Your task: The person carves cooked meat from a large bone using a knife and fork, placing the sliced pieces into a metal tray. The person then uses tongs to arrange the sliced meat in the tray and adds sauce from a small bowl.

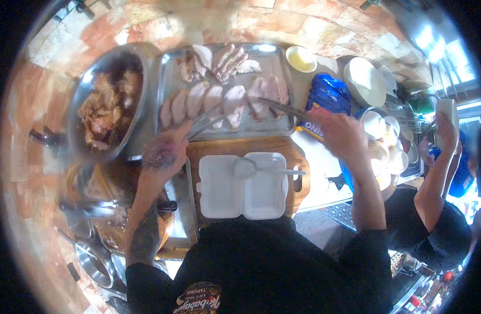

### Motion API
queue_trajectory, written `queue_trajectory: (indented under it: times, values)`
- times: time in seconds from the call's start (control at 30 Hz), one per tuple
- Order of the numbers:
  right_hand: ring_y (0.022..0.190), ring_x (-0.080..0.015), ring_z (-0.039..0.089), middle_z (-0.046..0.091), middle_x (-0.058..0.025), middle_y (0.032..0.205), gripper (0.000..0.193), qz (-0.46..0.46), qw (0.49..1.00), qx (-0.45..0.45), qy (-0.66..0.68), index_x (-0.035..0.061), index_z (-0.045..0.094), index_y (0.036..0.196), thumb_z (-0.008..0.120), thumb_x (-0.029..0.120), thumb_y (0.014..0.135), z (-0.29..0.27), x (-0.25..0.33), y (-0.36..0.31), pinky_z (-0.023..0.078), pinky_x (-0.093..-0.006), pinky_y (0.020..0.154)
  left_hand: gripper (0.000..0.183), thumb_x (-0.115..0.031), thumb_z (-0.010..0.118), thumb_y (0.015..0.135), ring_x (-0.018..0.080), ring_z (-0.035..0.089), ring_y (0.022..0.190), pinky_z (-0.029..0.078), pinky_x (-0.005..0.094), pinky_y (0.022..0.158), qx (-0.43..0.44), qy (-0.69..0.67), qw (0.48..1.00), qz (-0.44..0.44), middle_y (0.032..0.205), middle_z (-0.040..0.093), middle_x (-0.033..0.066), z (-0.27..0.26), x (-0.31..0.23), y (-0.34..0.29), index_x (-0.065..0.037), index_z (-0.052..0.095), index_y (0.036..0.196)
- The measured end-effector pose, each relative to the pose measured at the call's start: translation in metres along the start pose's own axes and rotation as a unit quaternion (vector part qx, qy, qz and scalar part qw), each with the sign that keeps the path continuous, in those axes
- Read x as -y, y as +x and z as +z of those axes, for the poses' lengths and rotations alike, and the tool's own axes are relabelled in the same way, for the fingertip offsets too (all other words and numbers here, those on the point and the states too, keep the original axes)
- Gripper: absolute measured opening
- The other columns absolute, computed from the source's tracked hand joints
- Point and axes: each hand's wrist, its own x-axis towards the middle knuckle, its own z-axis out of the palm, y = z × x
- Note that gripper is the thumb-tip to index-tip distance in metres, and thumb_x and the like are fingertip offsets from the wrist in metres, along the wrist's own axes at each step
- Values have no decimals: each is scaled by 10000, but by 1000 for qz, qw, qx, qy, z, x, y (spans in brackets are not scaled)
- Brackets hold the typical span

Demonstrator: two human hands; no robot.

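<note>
My left hand (167,149) is closed on a long grey metal utensil (205,121) slanting over a metal tray (180,55). My right hand (337,133) grips another long grey utensil (286,109), pointing left over the same tray. The two tips come close together above the meat; their exact kind is blurred. Pale meat slices (196,98) lie in a row on the tray, with more at its far side. Nearer to me, an open white foam clamshell box (264,201) sits on a wooden board (298,196). A spoon (245,167) lies across the box.
An oval metal bowl (138,112) of browned meat pieces stands left. Far right are a small yellow-filled bowl (301,59), a blue package (327,94), stacked white round containers (365,81) and several white cups (374,125). Another person (434,209) at right holds a white box (446,115).
</note>
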Motion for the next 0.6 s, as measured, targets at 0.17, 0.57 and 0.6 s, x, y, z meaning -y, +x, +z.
queue_trajectory:
  times: [0.17, 0.57, 0.6]
  values:
    - [859, -353, 691, 709, -143, 942, 444, 10, 1000, 23, 16, 259, 635, 1273, 519, 91, 879, 8, -1, -8, 554, -488, 752, 494, -139, 599, 890, 375, 666, 932, 532, 453, 821, -12, -13, 1000, -21, 1042, 685, 202, 0, 0, 14, -153, 540, 1380]
    - [847, -309, 707, 716, -123, 927, 502, 14, 997, 39, -58, 235, 593, 1324, 584, 73, 849, 3, -25, -18, 572, -437, 753, 478, -115, 600, 865, 346, 665, 928, 533, 441, 821, 52, -12, 998, -39, 1018, 677, 218, 18, -19, 43, -101, 568, 1342]
    - [856, -304, 707, 716, -125, 935, 497, 18, 999, 12, -26, 237, 596, 1322, 587, 79, 851, -1, -29, -20, 570, -432, 756, 468, -122, 599, 866, 336, 669, 921, 536, 436, 808, 43, -20, 999, -1, 1017, 680, 213, 19, -22, 46, -101, 576, 1333]
